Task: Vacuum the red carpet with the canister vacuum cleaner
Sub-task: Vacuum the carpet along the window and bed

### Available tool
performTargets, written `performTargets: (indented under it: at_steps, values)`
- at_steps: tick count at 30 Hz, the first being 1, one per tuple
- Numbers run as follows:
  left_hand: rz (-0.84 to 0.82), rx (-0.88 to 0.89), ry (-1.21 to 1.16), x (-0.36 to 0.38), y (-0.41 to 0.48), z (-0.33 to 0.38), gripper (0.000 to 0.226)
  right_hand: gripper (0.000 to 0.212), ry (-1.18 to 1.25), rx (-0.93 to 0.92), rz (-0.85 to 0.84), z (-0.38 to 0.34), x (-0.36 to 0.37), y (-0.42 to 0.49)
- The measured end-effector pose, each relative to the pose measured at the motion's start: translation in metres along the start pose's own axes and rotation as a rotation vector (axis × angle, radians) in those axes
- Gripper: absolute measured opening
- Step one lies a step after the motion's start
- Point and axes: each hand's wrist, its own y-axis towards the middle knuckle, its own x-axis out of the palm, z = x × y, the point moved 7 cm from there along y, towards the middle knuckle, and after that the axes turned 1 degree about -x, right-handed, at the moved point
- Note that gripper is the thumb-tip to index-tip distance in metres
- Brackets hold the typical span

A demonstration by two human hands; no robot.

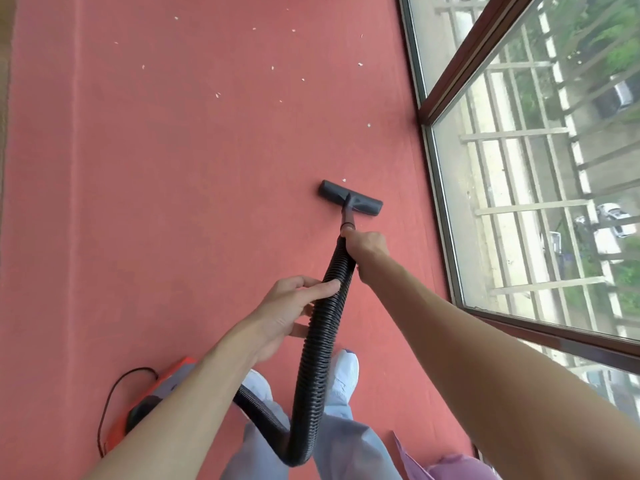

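The red carpet (180, 188) covers the floor. A dark floor nozzle (350, 197) lies flat on it right of centre. My right hand (367, 244) grips the top of the black ribbed hose (320, 348) just behind the nozzle's short tube. Lower down, my left hand (292, 306) holds the hose with fingers curled round it. The hose loops down past my legs to the orange and grey canister (152, 400) at the lower left, partly hidden by my left forearm.
Several small white scraps (218, 95) lie scattered on the carpet ahead of the nozzle. A floor-to-ceiling window with a brown frame (446, 216) runs along the right. A black power cord (114, 393) curls left of the canister. My white shoes (344, 372) stand below the hose.
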Motion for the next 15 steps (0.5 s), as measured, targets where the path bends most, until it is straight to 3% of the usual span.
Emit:
performTargets:
  at_steps: [10,15]
  values:
    - [0.116,0.047,-0.118,-0.010,0.055,0.044,0.037,0.041,-0.029,-0.042,0.040,-0.073,0.004,0.043]
    - [-0.046,0.046,-0.095,-0.025,0.071,0.090,0.030,0.041,0.044,-0.006,0.049,-0.106,0.012,0.049]
